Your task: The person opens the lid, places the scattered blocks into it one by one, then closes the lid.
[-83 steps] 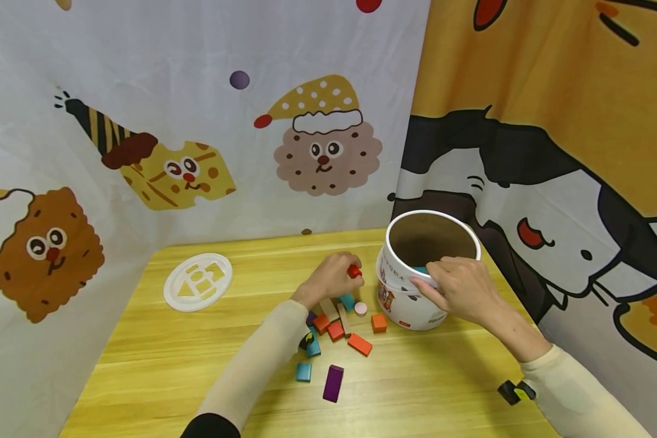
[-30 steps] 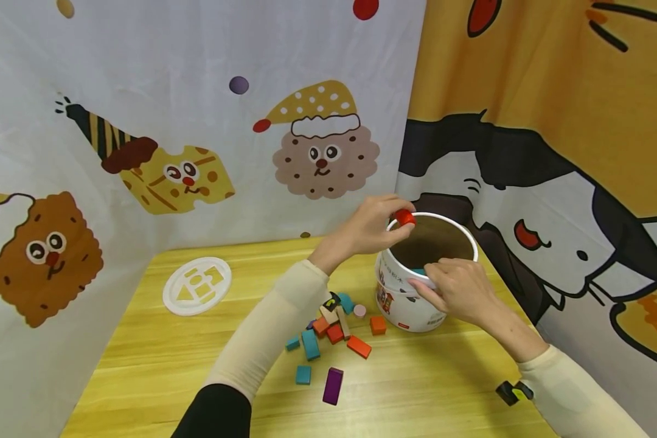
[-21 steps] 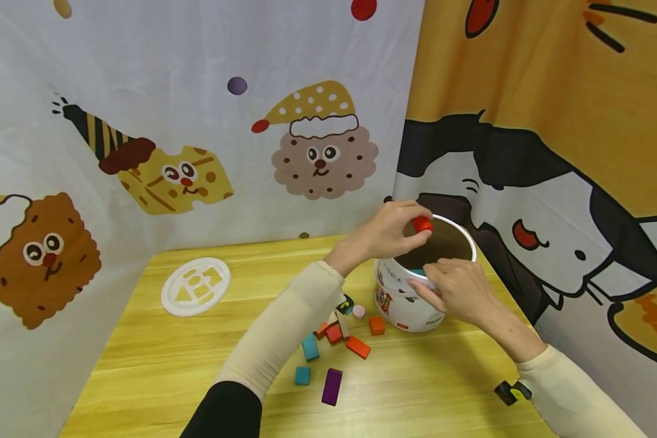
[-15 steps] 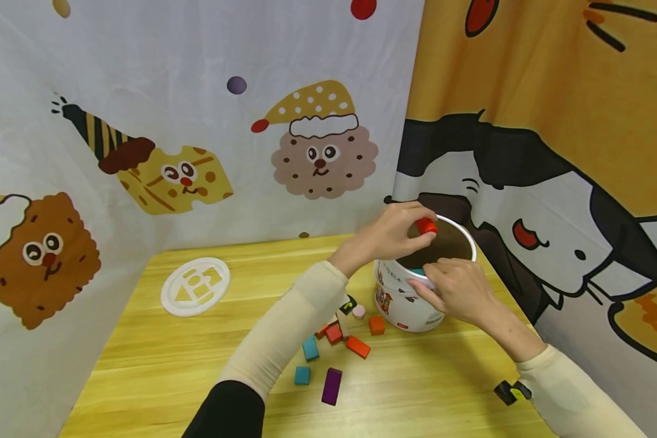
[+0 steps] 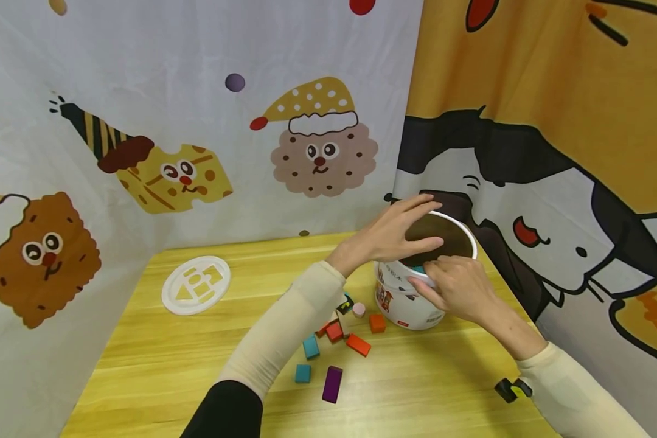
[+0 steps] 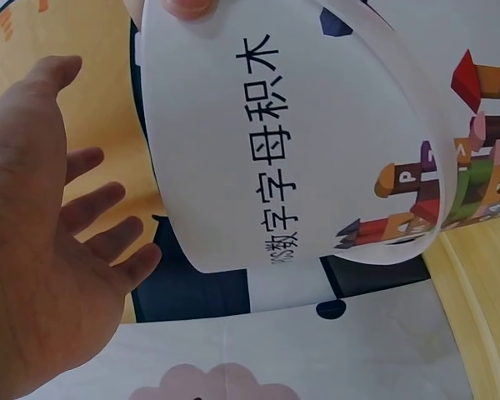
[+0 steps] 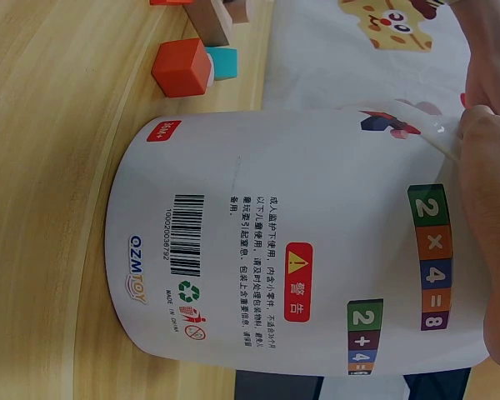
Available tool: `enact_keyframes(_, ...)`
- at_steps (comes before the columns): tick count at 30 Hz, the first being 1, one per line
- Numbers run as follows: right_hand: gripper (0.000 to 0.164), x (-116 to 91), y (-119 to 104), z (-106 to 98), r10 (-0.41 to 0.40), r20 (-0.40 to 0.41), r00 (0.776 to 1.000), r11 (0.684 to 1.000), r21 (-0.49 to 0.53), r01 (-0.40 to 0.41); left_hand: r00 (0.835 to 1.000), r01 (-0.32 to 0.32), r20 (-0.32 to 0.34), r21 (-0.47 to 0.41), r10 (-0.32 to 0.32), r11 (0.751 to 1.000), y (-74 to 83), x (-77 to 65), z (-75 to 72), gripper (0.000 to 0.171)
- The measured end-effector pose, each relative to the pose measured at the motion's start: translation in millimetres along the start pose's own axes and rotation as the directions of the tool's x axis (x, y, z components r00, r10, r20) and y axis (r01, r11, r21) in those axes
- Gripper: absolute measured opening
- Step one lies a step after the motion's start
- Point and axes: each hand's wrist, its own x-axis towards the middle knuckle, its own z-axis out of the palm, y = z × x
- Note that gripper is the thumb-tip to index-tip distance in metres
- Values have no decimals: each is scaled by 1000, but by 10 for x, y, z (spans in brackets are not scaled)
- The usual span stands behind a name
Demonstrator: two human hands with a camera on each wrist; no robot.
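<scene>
1. Head view: there's the white bucket [image 5: 410, 309], upright on the yellow wooden surface [image 5: 142, 365] over to the right, mouth facing up, with a bit of a blue block [image 5: 418, 269] showing inside.
2. Here's the left hand [image 5: 391, 237], up over the left part of the opening — fingers straight, thumb spread well away from them.
3. And the right hand [image 5: 460, 283] has the near rim, fingers curled over it, thumb on the outer wall.
4. Just beside the bucket sits an orange cube [image 5: 378, 323], a pink round piece [image 5: 358, 309] near it.
5. Left of those, a red block [image 5: 334, 331] in a small cluster, partly hidden by the left sleeve [image 5: 281, 325].
6. Closer to the person, a teal square block [image 5: 303, 373] and a purple block [image 5: 332, 384], lying apart.
7. Far left — a white lid [image 5: 182, 306] with cut-out shapes, lying flat.
</scene>
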Motion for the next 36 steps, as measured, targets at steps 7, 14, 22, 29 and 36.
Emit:
enact_keyframes(7, 66, 24, 7, -5, -4, -7, 1000, 1000, 10, 5, 999, 40, 21, -8, -40, 999, -61, -91, -38, 79)
enact_keyframes(14, 66, 10, 17, 10, -3, -9, 1000, 1000, 7, 3, 997, 82, -9, -26, -82, 996, -197, -292, -125, 77)
enact_keyframes(22, 65, -9, 6, 5, 17, 10, 1000, 1000, 7, -17, 985, 169, -24, -3, -169, 986, -505, -732, -231, 79)
enact_keyframes(29, 66, -2, -20, -21, 44, 36, 998, 999, 9, -44, 963, 268, -19, 14, -268, 963, -783, -1212, -266, 79)
enact_keyframes(36, 66, 3, -25, -31, 44, 46, 998, 999, 9, -45, 950, 311, -9, 19, -311, 950, -980, -1640, -253, 79)
